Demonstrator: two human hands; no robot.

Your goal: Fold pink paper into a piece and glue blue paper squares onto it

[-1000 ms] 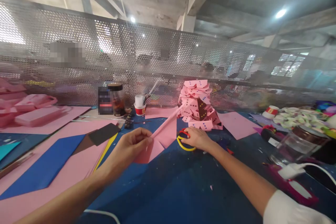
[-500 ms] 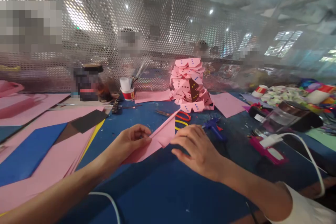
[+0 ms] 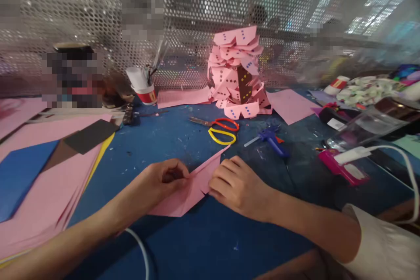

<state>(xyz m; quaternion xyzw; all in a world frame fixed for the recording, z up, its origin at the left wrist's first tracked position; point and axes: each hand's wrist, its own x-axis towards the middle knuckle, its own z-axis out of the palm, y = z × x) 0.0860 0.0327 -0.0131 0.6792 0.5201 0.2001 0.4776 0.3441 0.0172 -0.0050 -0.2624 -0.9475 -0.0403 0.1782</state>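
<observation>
Between my hands is a folded piece of pink paper (image 3: 193, 190) with a notch in its lower edge. My left hand (image 3: 167, 183) pinches its upper edge between thumb and fingers. On the paper's right side, my right hand (image 3: 238, 190) is closed with fingers and thumb together on the edge. Just beyond the paper lie scissors (image 3: 225, 130) with one red and one yellow handle loop. A blue glue gun (image 3: 274, 140) rests to their right. Farther back stands a stack of folded pink paper pieces (image 3: 234, 74) marked with dark, blue and yellow dots.
Pink sheets (image 3: 62, 183) with blue and black pieces cover the left side. A paper cup (image 3: 146, 94) holding tools stands at the back. At right are a clear jar (image 3: 367, 127), a magenta device (image 3: 348, 168) and a white cable (image 3: 408, 170). A perforated metal screen (image 3: 190, 8) rises behind.
My right hand's fingers have closed onto the paper's right edge. The view has tilted down, showing the scissors more fully. My left hand keeps its pinch.
</observation>
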